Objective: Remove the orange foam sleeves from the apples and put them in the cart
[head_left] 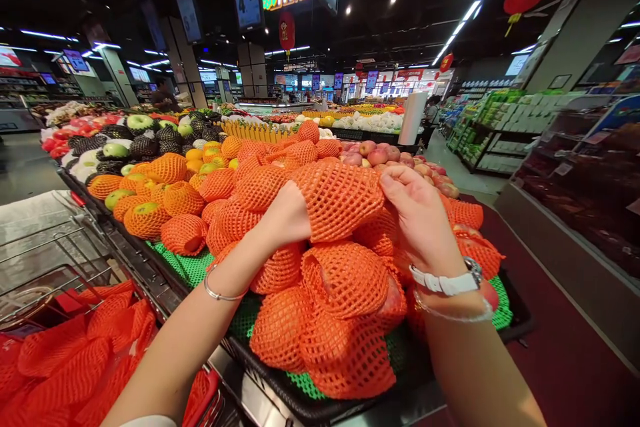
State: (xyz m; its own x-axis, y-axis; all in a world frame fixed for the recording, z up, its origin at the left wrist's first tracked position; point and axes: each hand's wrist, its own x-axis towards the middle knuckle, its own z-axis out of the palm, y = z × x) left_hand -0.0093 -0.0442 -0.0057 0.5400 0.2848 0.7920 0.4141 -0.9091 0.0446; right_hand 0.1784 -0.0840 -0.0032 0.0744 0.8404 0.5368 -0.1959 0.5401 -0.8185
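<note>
An orange foam fruit net [340, 199] is stretched between my hands above a heap of netted fruit. My left hand [291, 215] reaches into its left end, so the fingers are hidden under the mesh. At the right end, my right hand [413, 203] pinches the edge of the net between thumb and fingers. Whether a fruit is inside this net I cannot tell. Just below lie several apples in orange foam nets [350, 280], one with reddish skin showing at its open end.
A black display tray [280, 380] with green mesh lining holds the fruit. Bare apples [380, 155] lie behind on the right, netted orange-yellow fruit [167, 197] on the left. A shopping cart [50, 240] stands at the left, beside a pile of loose red-orange foam nets [75, 360].
</note>
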